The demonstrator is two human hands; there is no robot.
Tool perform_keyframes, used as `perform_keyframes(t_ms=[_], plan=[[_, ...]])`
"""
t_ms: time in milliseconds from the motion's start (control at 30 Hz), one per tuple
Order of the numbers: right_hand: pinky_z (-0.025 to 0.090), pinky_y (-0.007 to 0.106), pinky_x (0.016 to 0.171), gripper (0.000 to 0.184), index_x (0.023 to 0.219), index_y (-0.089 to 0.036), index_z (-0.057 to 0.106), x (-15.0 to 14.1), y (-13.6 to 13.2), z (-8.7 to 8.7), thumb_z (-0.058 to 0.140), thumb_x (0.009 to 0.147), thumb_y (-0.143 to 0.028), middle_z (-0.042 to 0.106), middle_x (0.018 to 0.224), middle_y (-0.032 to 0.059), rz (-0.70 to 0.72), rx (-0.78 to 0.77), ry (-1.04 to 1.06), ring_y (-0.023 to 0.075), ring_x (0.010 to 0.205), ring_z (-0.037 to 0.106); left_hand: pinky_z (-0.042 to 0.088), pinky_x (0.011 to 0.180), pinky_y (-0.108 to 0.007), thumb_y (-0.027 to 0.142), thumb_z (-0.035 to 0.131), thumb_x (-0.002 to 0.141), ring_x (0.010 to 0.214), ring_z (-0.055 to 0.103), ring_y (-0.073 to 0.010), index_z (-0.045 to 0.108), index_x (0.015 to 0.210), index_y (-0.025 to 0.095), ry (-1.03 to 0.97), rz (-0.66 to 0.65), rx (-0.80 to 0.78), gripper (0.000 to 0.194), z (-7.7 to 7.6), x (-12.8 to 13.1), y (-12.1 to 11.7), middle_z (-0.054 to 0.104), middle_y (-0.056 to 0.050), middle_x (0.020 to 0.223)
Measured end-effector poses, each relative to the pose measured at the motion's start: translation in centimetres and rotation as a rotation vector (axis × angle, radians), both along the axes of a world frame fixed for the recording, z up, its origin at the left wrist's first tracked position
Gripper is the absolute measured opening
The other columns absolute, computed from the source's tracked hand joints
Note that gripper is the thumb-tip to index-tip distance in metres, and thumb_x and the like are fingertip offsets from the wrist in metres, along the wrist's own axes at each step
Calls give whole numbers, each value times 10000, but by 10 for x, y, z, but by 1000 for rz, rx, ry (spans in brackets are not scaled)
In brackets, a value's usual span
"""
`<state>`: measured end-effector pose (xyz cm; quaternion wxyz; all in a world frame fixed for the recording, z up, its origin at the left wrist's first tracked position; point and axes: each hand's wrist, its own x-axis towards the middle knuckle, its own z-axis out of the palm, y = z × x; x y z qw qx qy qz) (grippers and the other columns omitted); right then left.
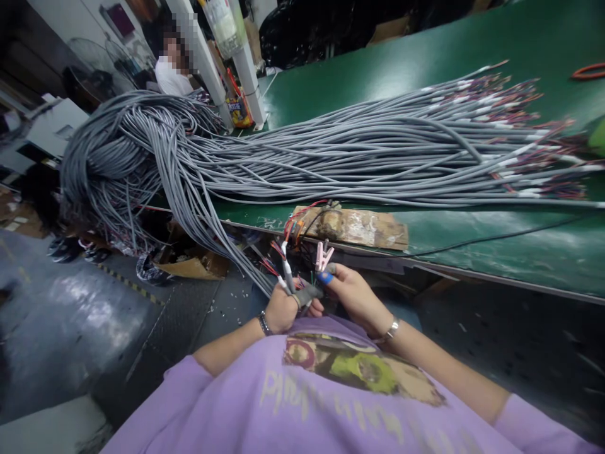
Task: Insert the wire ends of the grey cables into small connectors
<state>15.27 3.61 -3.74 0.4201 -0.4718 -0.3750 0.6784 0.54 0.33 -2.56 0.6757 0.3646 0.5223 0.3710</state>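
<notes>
Before green bench (496,246), left hand (282,310) curled around gray cables (290,282); right hand (357,296) pinching pink clip (324,257).

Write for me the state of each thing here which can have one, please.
Cables: bunched, many laid along the table, some hanging over its edge
Wires: loose, spread out at the cable ends
Left hand: closed around several cables
Right hand: pinching the clip
Clip: upper ends apart
Board: flat, at the table's edge
Box: open
</notes>
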Motion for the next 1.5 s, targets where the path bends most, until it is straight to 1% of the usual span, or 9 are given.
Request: perform_keyframes(t_ms=[67,233,333,433,533,767,1000,1300,1500], plan=[[288,238,444,434,620,-213,506,4,2,1,747,596,-573,449,482,-72,-23,-19,16,77,445,353,519,503,-289,627,748,565,457,615,-160,625,685,132,-41,57,-20,524,-2,0,-1,663,-62,561],[371,278,511,417,712,-211,571,7,-1,20,750,608,-573,533,526,-39,274,3,111,122,499,466,512,489,-281,634,748,568,439,604,-156,608,641,131,-61,60,-13,527,-5,0,-1,651,-60,526],[408,306,546,412,711,-212,541,3,-4,25,734,637,-568,569,533,-27,350,29,152,146,513,520,497,480,-261,626,725,614,443,608,-153,590,588,136,-41,19,19,510,-8,0,-1,647,-65,511],[410,307,535,402,710,-223,500,0,-5,23,709,664,-563,560,499,-38,343,40,157,154,492,538,495,471,-265,622,715,631,453,618,-166,595,606,139,-41,29,26,498,-11,0,-2,649,-66,511],[392,287,499,415,674,-228,482,-3,-5,22,724,629,-562,550,489,-43,274,33,112,142,477,518,499,471,-275,630,711,623,484,640,-188,602,649,142,-30,89,19,501,-11,1,-1,654,-66,521],[369,264,475,398,588,-208,495,-3,-10,31,756,571,-508,539,484,-37,154,5,111,110,460,450,507,485,-286,618,751,560,518,660,-215,586,665,144,-31,211,-8,513,-1,6,0,642,-59,502],[347,251,468,357,592,-199,530,-5,-7,19,770,575,-463,521,484,-51,87,39,61,95,456,414,453,424,-243,597,734,605,428,605,-164,577,603,145,-40,165,24,478,-6,4,-2,632,-54,485],[450,316,576,343,597,-201,523,-4,-12,14,763,633,-443,579,547,-26,179,66,202,143,534,530,477,446,-259,587,786,485,451,623,-184,526,643,166,-62,354,-53,519,6,9,2,583,-6,430],[389,265,562,339,600,-172,596,10,-9,-2,784,604,-454,550,564,-31,167,112,2,107,549,452,427,391,-230,594,786,488,368,553,-138,525,653,164,-62,336,-45,529,8,7,2,568,11,423]])
